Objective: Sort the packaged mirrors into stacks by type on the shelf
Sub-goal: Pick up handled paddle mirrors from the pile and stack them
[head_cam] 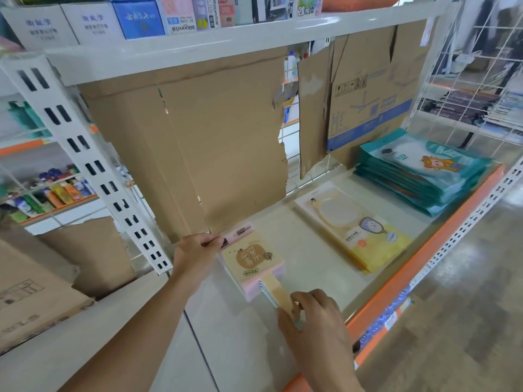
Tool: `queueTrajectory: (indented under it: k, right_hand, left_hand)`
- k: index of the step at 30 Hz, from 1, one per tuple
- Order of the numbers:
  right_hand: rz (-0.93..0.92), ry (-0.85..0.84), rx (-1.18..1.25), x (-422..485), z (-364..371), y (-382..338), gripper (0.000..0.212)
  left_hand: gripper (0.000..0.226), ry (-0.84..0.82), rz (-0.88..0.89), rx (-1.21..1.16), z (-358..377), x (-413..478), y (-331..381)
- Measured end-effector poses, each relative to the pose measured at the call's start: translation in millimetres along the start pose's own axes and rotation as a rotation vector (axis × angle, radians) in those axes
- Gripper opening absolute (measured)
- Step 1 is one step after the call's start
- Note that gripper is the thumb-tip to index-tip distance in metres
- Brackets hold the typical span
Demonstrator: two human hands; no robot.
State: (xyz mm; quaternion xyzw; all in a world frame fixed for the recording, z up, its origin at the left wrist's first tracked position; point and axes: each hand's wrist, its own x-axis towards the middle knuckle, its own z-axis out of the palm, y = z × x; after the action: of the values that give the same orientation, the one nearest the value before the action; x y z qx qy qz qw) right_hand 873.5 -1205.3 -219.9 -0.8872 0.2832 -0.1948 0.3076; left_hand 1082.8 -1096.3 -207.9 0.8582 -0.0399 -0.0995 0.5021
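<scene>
The glossy, paddle-shaped mirror pack (252, 263) is pinched by the left hand (195, 250) at its top and the right hand (319, 323) at its handle.

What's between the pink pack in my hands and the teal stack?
Head view: a yellow mirror pack lies flat on the shelf between the pink pack and the teal stack.

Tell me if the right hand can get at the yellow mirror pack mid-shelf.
Probably yes: only bare shelf lies between right hand and yellow mirror pack, though it now holds the pink stack's handle.
</scene>
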Motion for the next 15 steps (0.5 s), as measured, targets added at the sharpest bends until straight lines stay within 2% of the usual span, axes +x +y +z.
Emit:
queueTrajectory:
  k: [2, 4, 6, 9, 15]
  right_hand:
    - [0.009, -0.043, -0.008, 4.1, -3.7, 0.3, 0.053]
    - [0.007, -0.026, -0.032, 7.6, -7.5, 0.6, 0.059]
    - [-0.022, 0.049, -0.028, 12.6, -11.3, 1.3, 0.054]
    - [-0.062, 0.035, -0.033, 26.2, -14.8, -2.2, 0.039]
    - [-0.185, -0.084, -0.068, 55.8, -13.7, -19.4, 0.05]
  left_hand:
    - [0.017, 0.005, 0.001, -0.007, -0.6, -2.0, 2.0]
    - [0.018, 0.016, 0.011, -0.004, -2.2, -5.6, 4.3]
    - [0.021, 0.036, 0.03, 0.029, -6.3, -12.3, 8.0]
    - [0.021, 0.065, 0.089, 0.083, -15.3, -24.6, 13.2]
    - [0.02, 0.138, 0.233, 0.244, -40.9, -49.8, 4.4]
